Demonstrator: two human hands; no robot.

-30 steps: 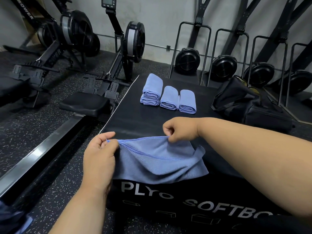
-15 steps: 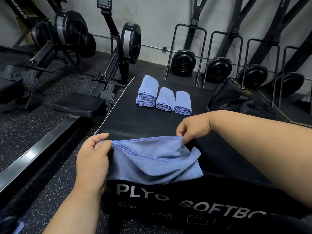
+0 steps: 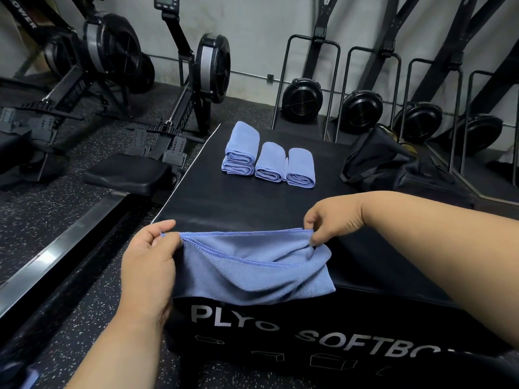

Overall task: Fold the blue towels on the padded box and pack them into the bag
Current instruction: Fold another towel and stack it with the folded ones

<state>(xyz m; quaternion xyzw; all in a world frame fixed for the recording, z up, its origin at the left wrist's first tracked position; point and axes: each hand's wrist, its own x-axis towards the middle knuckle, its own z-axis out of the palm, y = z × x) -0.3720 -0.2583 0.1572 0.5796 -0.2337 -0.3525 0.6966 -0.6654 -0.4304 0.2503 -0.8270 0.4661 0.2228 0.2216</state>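
Box (image 3: 252, 203) fills the middle, bag (image 3: 376, 161) at its far right. Towel (image 3: 252, 270) drapes over the near edge, long axis left-right, left hand (image 3: 148, 262) and right hand (image 3: 334, 217) each pinching a top corner. Folded towels (image 3: 268, 161) lie beyond.

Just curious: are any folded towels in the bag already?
Cannot tell; the folded towels in view lie on the padded box, and the bag's inside is hidden.

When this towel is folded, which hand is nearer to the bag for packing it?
The right hand, probably. It pinches the towel at the corner on the side of the black bag; the left hand holds the far corner.
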